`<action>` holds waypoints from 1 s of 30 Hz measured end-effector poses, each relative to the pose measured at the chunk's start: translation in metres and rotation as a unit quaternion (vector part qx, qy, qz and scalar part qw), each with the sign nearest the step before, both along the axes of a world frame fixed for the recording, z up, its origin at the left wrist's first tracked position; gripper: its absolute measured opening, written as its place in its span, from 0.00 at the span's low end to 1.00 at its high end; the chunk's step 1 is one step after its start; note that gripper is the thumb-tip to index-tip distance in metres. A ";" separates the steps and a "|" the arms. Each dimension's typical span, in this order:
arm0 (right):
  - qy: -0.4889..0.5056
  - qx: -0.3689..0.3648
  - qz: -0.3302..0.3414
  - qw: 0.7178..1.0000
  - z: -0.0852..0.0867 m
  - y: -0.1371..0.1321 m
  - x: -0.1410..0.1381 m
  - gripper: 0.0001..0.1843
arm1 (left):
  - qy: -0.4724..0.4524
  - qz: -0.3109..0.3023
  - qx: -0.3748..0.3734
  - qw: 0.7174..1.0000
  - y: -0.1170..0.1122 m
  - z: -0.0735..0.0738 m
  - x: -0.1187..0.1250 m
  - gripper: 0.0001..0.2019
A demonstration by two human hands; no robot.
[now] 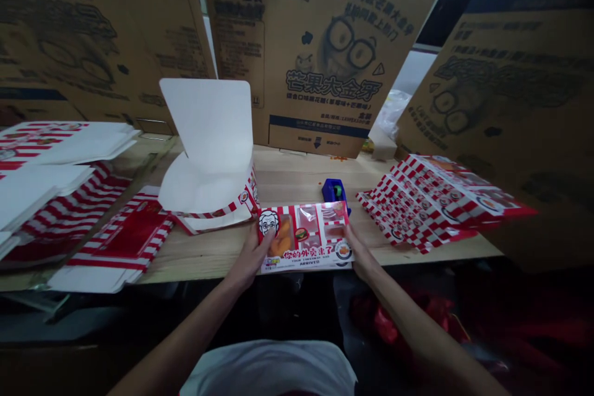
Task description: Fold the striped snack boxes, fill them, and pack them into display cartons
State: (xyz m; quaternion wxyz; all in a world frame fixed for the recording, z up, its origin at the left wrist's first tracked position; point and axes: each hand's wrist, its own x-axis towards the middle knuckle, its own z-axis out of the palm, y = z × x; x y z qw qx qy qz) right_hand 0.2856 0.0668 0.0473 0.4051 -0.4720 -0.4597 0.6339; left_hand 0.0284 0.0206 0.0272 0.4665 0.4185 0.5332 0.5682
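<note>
Between my two hands is a flat red-and-white printed box point(304, 236) with a cartoon face, a burger picture and clear windows. My left hand point(253, 255) grips its left end, and my right hand point(362, 253) grips the right end. The box is held at the table's front edge. Just to the left stands an open carton point(208, 148), white inside with a striped red rim and a raised flap. Behind the held box, partly covered by it, sits a blue tape dispenser point(333, 190) with a green roll.
Stacked striped boxes point(431, 198) lie on the right of the wooden table point(288, 173). Folded cartons point(55, 192) pile up at the left, beside a flat striped carton point(118, 235). Large brown cardboard boxes point(241, 55) line the back.
</note>
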 end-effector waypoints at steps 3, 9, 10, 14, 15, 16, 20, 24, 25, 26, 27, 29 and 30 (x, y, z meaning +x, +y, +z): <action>-0.059 0.162 0.045 0.984 -0.007 0.008 0.001 0.59 | 0.085 -0.007 0.078 0.993 -0.008 0.003 -0.019 0.44; -0.199 0.334 0.169 0.906 -0.050 0.018 0.008 0.63 | 0.114 -0.113 0.075 0.984 -0.018 -0.011 -0.035 0.61; -0.222 0.350 0.177 0.893 -0.058 0.018 0.010 0.59 | 0.122 -0.117 0.077 0.983 -0.019 -0.013 -0.034 0.61; -0.265 0.421 0.190 0.847 -0.073 0.025 0.016 0.51 | 0.147 -0.088 0.107 0.979 -0.017 -0.018 -0.028 0.61; -0.270 0.438 0.193 0.836 -0.073 0.027 0.016 0.51 | 0.150 -0.084 0.110 0.979 -0.016 -0.019 -0.027 0.60; -0.275 0.453 0.194 0.825 -0.073 0.029 0.016 0.51 | 0.153 -0.081 0.112 0.979 -0.014 -0.020 -0.027 0.59; -0.301 0.466 0.181 0.812 -0.072 0.032 0.012 0.53 | 0.178 -0.053 0.116 0.976 -0.010 -0.023 -0.030 0.54; -0.287 0.445 0.194 0.826 -0.060 0.027 0.016 0.61 | 0.181 -0.042 0.093 0.978 -0.010 -0.025 -0.032 0.53; -0.280 0.439 0.190 0.833 -0.051 0.025 0.018 0.65 | 0.182 -0.039 0.091 0.978 -0.010 -0.026 -0.033 0.53; -0.277 0.436 0.178 0.838 -0.040 0.023 0.020 0.69 | 0.185 -0.035 0.091 0.978 -0.010 -0.026 -0.033 0.53; -0.280 0.439 0.163 0.838 -0.025 0.022 0.020 0.72 | 0.191 -0.030 0.092 0.977 -0.010 -0.027 -0.033 0.54; -0.313 0.463 0.164 0.813 0.007 0.021 0.016 0.74 | 0.200 -0.028 0.094 0.975 -0.009 -0.029 -0.034 0.54; -0.341 0.479 0.190 0.786 0.024 0.021 0.011 0.74 | 0.198 -0.032 0.097 0.975 -0.009 -0.029 -0.034 0.54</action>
